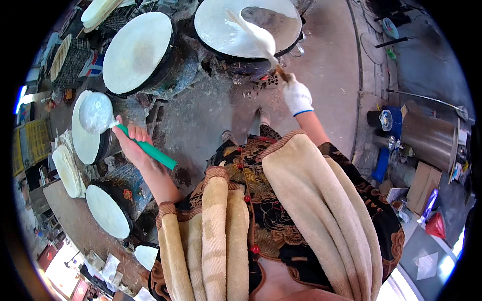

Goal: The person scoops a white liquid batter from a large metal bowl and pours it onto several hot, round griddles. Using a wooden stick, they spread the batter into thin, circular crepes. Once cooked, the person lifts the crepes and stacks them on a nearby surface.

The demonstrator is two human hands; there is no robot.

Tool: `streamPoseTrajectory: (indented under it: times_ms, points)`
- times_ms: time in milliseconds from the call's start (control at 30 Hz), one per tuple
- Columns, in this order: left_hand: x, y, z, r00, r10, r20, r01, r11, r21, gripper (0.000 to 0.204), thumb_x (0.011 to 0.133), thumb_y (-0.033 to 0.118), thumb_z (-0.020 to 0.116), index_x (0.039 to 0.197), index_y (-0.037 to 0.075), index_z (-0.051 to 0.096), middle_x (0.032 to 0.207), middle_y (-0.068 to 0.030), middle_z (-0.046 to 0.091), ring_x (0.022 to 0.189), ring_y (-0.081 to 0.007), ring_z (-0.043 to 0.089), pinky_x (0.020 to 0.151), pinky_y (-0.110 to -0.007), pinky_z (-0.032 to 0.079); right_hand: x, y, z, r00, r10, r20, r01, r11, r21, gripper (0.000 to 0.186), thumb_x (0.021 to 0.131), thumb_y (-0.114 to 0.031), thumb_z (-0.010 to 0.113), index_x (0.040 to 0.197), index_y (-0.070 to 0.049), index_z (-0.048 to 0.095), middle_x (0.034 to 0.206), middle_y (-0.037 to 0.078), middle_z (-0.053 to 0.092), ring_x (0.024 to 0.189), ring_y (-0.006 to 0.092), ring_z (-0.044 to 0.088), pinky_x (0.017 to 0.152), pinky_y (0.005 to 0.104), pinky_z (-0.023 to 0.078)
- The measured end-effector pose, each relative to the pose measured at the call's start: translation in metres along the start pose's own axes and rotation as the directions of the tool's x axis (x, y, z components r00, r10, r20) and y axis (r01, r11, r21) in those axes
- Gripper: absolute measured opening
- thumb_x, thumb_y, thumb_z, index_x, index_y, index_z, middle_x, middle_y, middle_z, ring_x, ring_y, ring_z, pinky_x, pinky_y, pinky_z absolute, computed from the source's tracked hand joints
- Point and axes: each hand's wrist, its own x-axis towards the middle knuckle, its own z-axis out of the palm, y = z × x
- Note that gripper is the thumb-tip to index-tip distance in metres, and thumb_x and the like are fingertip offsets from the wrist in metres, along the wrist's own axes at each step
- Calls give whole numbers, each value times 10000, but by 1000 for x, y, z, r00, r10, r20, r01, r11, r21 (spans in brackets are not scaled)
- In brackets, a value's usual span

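Note:
My left hand [134, 140], bare, is closed around the green handle of a ladle [96, 113]. Its round bowl looks wet and whitish, and it is held out to the left, over the edge of a pale-topped round griddle [84, 135]. In a white knitted glove, my right hand [298, 97] grips the brown handle of a spreader [262, 41] whose head is coated in white batter. That head lies over the large round griddle [213, 25] at the far middle. Pale batter covers much of that griddle, while a greyish patch shows on its right part.
More round griddles with pale tops stand at left, one farther away [138, 52] and one nearer [107, 211]. A stack of thin pale sheets [68, 165] sits beyond them, by a dark crate [74, 62]. At right are a metal cylinder [427, 135] and a cardboard box [424, 188].

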Motion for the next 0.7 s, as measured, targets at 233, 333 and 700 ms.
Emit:
streamPoseTrajectory:
  times_ms: [233,333,700]
  points:
    - [-17,8,35,988,76,-135,-50,981,189,367,1012,306,434,1316,99,454,596,40,345,455,-61,322,395,-211,309,39,-27,-21,982,-124,-141,164,932,323,389,908,-351,453,1056,-24,602,955,272,644,934,439,612,838,507,477]
    - [-15,6,38,996,44,-73,-30,984,177,398,1010,307,439,1349,99,431,592,39,356,447,-63,336,394,-210,328,21,-53,6,958,-278,-71,286,939,189,396,916,-352,449,1109,-33,581,943,272,643,928,423,621,837,505,479]
    - [-12,-7,57,997,-26,-69,40,978,205,410,993,304,488,1351,108,443,599,41,366,477,-60,365,404,-218,356,88,18,-53,962,-186,-197,206,975,86,365,887,-347,497,1094,-74,622,932,232,661,894,399,635,808,476,498]
